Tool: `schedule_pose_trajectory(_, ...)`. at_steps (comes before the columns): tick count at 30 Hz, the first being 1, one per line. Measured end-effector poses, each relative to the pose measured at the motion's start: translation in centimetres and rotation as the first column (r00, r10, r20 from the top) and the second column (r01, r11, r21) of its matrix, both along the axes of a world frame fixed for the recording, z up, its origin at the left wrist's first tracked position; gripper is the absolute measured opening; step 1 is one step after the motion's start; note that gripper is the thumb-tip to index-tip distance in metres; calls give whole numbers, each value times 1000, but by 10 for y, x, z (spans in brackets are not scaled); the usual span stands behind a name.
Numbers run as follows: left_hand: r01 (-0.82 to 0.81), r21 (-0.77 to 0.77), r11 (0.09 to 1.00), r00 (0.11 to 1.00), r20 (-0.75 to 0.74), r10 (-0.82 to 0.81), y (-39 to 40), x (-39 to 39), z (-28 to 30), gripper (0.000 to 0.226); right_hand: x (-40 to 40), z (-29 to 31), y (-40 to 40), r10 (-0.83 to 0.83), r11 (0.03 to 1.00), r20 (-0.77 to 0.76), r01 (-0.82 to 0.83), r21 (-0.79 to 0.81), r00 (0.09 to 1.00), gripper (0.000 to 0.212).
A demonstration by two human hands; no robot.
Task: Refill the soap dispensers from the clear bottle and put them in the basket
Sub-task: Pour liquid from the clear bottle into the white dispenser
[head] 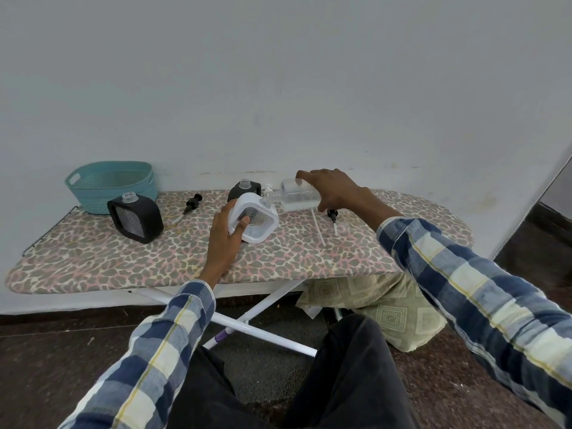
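Note:
My left hand [227, 233] grips a white square soap dispenser [255, 218], tilted with its open neck toward the right. My right hand [332, 188] holds the clear bottle [298, 198] on its side, mouth against the white dispenser's neck. A black dispenser [136, 216] without its pump stands at the left, and a second black dispenser [244, 188] sits behind the white one, also uncapped. The teal basket [111, 184] stands at the back left, holding nothing that I can see.
Everything rests on an ironing board [278, 258] with a leopard-print cover, set against a white wall. Loose pump heads lie on it: a black one [192, 203] left of centre, another [332, 215] under my right hand, and a white tube [318, 227]. A patterned cushion [383, 308] lies below.

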State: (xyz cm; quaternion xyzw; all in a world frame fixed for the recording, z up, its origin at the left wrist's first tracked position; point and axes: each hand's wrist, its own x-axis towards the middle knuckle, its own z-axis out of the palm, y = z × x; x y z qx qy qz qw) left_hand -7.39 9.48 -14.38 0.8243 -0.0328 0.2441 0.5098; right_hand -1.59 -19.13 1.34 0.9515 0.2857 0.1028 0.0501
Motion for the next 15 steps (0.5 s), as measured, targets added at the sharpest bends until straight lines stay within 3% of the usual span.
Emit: schedule_pose_trajectory(15, -11, 17, 1000, 1000, -10, 11, 1, 0, -1, 56, 3, -2, 0, -3, 1000, 12, 3, 2, 1000, 80)
